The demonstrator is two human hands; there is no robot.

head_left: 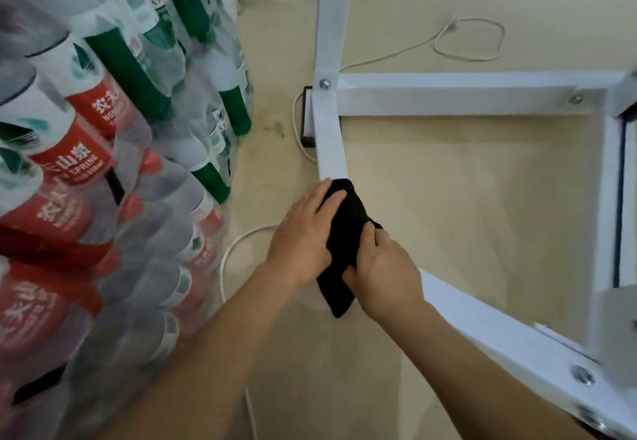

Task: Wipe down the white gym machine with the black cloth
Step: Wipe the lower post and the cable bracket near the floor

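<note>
The white gym machine (448, 86) shows as a frame of flat white steel bars bolted together low over the beige floor. A black cloth (344, 233) is draped over the corner where the left bar meets the near diagonal bar. My left hand (303, 236) lies flat on the cloth's left side, fingers pointing up the bar. My right hand (382, 270) pinches the cloth's right edge between thumb and fingers. The corner of the frame under the cloth is hidden.
Shrink-wrapped packs of water bottles (103, 164) with red and green labels are stacked high along the left. A white cable (465, 40) loops on the floor behind the frame; another white cable (234, 250) curves near my left wrist. A black box (306, 119) sits beside the left bar.
</note>
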